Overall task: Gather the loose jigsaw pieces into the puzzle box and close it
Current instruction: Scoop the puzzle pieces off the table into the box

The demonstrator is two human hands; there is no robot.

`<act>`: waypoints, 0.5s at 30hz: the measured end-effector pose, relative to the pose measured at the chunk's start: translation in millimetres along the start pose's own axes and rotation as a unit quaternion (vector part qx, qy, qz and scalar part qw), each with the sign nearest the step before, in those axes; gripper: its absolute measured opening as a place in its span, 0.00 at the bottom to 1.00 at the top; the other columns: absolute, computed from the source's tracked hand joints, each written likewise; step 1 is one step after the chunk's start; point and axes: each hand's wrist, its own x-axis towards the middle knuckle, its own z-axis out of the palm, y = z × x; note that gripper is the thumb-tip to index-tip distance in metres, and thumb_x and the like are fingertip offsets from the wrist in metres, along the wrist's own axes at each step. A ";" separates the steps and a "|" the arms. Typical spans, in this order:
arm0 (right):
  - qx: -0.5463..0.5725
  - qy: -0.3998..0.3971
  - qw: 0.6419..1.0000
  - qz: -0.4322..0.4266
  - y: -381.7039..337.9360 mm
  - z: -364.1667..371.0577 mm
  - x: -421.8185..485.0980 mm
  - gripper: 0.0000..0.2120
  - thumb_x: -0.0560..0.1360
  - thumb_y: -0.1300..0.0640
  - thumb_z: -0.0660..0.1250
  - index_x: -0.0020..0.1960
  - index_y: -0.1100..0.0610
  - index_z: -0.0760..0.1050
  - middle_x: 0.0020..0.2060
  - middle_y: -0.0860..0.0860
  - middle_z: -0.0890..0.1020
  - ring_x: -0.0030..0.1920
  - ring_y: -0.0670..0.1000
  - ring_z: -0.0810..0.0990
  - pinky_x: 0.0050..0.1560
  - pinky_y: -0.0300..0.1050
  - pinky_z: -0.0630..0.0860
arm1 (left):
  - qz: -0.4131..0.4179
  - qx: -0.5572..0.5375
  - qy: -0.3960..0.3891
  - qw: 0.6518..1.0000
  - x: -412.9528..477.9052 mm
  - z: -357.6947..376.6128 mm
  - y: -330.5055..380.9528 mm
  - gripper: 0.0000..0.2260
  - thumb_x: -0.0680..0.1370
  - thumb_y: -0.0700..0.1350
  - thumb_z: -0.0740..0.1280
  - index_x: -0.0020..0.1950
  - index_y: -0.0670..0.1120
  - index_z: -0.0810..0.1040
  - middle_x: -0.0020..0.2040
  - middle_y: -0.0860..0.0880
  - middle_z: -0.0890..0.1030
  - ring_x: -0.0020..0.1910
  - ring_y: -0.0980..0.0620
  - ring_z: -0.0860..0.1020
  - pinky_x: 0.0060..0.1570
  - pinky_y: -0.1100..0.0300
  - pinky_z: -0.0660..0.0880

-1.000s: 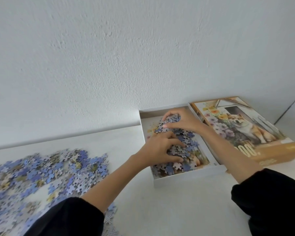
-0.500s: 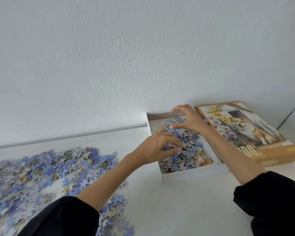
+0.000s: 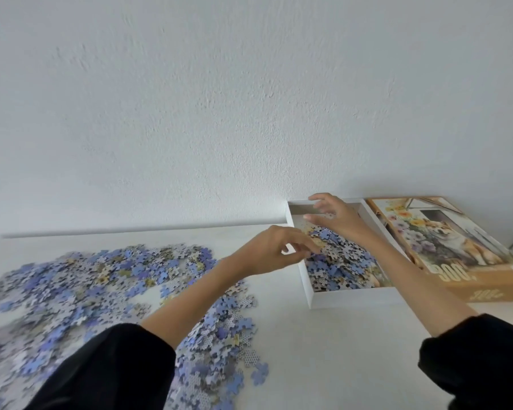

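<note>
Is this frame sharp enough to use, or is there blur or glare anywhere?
Head view: the loose pieces smear toward the lower-left edge; the puzzle box and lid are fairly sharp; light is soft and even, with no glare and only faint shadows.

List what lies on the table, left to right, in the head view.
Loose jigsaw pieces → open white puzzle box, partly filled → box lid with the dog picture.

Textured white wall [image 3: 219, 99] behind white table [image 3: 323, 350]
</note>
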 end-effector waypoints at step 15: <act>-0.003 -0.080 0.992 -0.095 -119.7 144.8 -18.6 0.22 0.70 0.46 0.69 0.62 0.48 0.70 0.56 0.51 0.74 0.59 0.51 0.71 0.59 0.45 0.69 | -0.149 0.070 0.096 0.982 -199.7 -96.4 -45.7 0.08 0.77 0.44 0.65 0.55 0.50 0.80 0.50 0.58 0.79 0.47 0.64 0.77 0.48 0.69 0.74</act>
